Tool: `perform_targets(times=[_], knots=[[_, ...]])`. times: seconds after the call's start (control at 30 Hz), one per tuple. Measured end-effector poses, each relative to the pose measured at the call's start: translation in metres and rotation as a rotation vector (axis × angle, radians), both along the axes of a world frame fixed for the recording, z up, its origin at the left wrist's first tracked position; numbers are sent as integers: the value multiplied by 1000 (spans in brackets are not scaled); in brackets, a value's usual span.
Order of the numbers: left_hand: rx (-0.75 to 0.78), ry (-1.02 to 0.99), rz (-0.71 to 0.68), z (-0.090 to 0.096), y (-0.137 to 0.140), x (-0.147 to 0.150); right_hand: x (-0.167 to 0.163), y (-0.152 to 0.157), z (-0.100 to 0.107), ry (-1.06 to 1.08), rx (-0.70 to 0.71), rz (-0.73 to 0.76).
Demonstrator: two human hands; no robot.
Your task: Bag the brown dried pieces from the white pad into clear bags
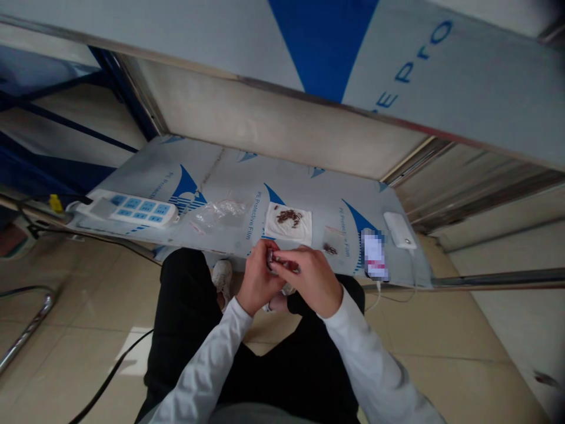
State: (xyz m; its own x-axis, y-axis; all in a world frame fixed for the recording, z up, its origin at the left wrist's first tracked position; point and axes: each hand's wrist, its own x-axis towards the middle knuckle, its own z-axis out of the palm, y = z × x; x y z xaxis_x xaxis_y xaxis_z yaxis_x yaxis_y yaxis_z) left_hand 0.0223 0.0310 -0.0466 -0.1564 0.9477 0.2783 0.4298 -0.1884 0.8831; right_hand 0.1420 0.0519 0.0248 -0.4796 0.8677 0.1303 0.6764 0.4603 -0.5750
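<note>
Both my hands meet in front of the shelf's near edge, above my lap. My left hand (260, 280) is closed around what looks like a small clear plastic bag (289, 288) with dark bits in it, mostly hidden by my fingers. The fingers of my right hand (315, 277) pinch at the same bag from the other side. Just beyond them, a white cloth or paper (304, 235) carries a loose pile of small brown pieces (289, 218). To its right lies a small clear zip bag (336, 237) with several dark pieces at its bottom.
Crumpled clear plastic bags (216, 213) and a white-and-blue power strip (143, 211) lie left on the film-covered metal shelf (238, 171). At the right are a phone (375, 256) on a cable and a white power bank (398, 229). An upper panel (198, 35) overhangs the shelf.
</note>
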Motion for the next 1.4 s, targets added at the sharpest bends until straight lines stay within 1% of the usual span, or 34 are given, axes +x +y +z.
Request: perform_targets(times=[0.03, 0.1, 0.23, 0.3, 0.43, 0.47, 0.53, 0.6, 0.73, 0.8, 0.9, 0.93, 1.0, 1.1, 1.17, 1.2, 1.3, 1.4], knots=[[6, -14, -9, 2, -1, 2, 4, 1, 4, -60, 27, 44], [18, -36, -20, 4, -3, 6, 11, 3, 11, -109, 50, 108], [55, -52, -54, 12, -8, 9, 22, 3, 20, -111, 25, 140], [63, -90, -93, 16, -11, 7, 26, 3, 24, -127, 31, 168], [27, -318, -213, 20, -17, -2, 35, 6, 39, -170, 135, 268], [20, -373, -214, 21, -18, -4, 37, 6, 44, -187, 159, 294], [21, -429, -170, 24, -20, -10, 41, 4, 54, -207, 186, 329], [37, -436, -133, 31, -22, -13, 44, 0, 62, -182, 189, 321], [69, -422, -162, 50, -27, -16, 47, -9, 69, -92, 203, 209], [64, -388, -149, 56, -27, -17, 48, -11, 70, -81, 183, 214], [30, -353, -139, 59, -26, -17, 48, -11, 69, -48, 136, 246], [19, -349, -140, 58, -26, -17, 48, -11, 67, -12, 120, 228], [7, -357, -128, 57, -26, -15, 45, -13, 62, 115, 67, 127], [25, -374, -82, 57, -31, -11, 39, -18, 47, 344, -125, -44], [38, -352, -79, 58, -34, -8, 34, -23, 36, 473, -264, -88], [42, -339, -83, 59, -35, -8, 32, -25, 31, 532, -306, -104], [25, -345, -106, 61, -36, -9, 29, -28, 23, 662, -327, -160], [-9, -377, -153, 62, -35, -12, 30, -28, 24, 682, -323, -166]])
